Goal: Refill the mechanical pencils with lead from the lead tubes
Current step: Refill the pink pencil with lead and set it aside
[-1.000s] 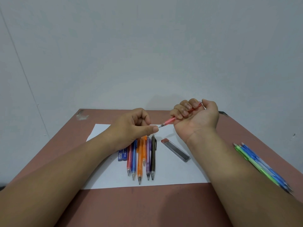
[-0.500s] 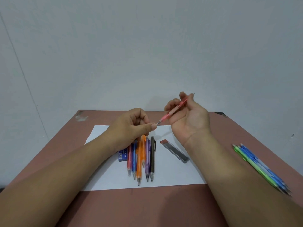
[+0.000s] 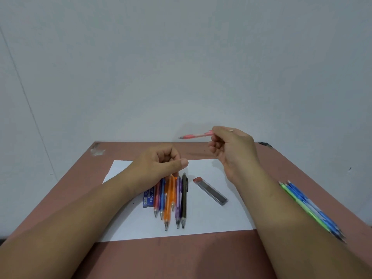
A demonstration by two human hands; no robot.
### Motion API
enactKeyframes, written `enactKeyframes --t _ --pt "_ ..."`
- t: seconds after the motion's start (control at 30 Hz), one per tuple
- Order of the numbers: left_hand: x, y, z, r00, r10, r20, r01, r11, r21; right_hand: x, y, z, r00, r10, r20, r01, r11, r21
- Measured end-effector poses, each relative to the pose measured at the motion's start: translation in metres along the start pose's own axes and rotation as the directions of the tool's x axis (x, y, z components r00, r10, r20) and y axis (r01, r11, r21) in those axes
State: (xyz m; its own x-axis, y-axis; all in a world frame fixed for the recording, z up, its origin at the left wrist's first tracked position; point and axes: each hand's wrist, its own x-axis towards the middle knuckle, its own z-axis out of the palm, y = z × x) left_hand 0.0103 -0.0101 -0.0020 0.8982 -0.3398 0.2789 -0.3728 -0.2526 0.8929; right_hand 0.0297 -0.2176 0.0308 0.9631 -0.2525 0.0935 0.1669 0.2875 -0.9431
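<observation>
Reddish tabletop [image 3: 181, 258] under white paper [image 3: 211, 222]. Above its far edge, the right hand [image 3: 231, 150] pinches a blurred pink pencil [image 3: 196, 135] by its rear end, lying nearly level, tip pointing left. Left hand [image 3: 161, 166] is curled; whether it holds anything cannot be told.

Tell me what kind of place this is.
Probably a bare indoor desk set up for the task: a reddish-brown table against a plain pale wall, with a white paper sheet under a row of mechanical pencils and a lead tube.

Motion-blurred pink pencil [image 3: 196, 135]; blue lead box [image 3: 148, 197] perhaps half hidden.
</observation>
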Motion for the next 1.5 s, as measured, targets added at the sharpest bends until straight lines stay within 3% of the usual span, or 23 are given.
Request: enactKeyframes --t 0.17,0.37,0.43,0.67,0.77,0.87,0.97,1.1,1.27,1.5 --pt "-0.002 0.003 0.001 1.0 0.009 -0.007 -0.009 1.0 0.017 -0.009 -0.015 -0.002 0.996 0.032 0.077 -0.014 0.975 -0.22" --pt "-0.004 0.014 0.001 0.999 0.041 -0.025 -0.039 0.994 0.098 -0.031 -0.05 -0.034 0.981 0.089 0.174 -0.101 0.993 0.062" --pt "-0.005 0.022 0.003 0.996 0.082 -0.037 -0.076 0.987 0.144 -0.038 -0.063 -0.053 0.976 0.086 0.198 -0.102 0.992 0.071" --pt "-0.007 0.066 0.037 0.981 0.168 0.098 -0.192 0.915 0.355 -0.051 -0.099 -0.125 0.995 0.03 0.094 -0.014 0.985 -0.174" --pt "-0.008 0.08 0.066 0.968 0.153 0.197 -0.221 0.891 0.396 -0.054 -0.11 -0.147 0.999 -0.018 0.033 0.031 0.88 -0.474" --pt "-0.004 0.081 0.103 0.95 0.14 0.279 -0.258 0.855 0.45 -0.053 -0.108 -0.163 0.996 -0.094 -0.002 0.062 0.666 -0.743" --pt "0.002 0.078 0.139 0.908 0.181 0.377 -0.373 0.76 0.533 -0.045 -0.091 -0.179 0.994 -0.096 -0.045 0.007 0.484 -0.875" --pt "0.003 0.077 0.177 0.897 0.146 0.418 -0.382 0.731 0.565 -0.035 -0.065 -0.198 0.991 -0.073 -0.114 -0.086 0.306 -0.948" --pt "0.002 0.078 0.198 0.875 0.13 0.466 -0.426 0.662 0.616 -0.029 -0.055 -0.206 0.991 -0.041 -0.124 -0.106 0.294 -0.95" --pt "0.001 0.077 0.2 0.858 0.154 0.49 -0.462 0.647 0.606 -0.028 -0.053 -0.211 0.994 -0.039 -0.098 -0.082 0.304 -0.949"
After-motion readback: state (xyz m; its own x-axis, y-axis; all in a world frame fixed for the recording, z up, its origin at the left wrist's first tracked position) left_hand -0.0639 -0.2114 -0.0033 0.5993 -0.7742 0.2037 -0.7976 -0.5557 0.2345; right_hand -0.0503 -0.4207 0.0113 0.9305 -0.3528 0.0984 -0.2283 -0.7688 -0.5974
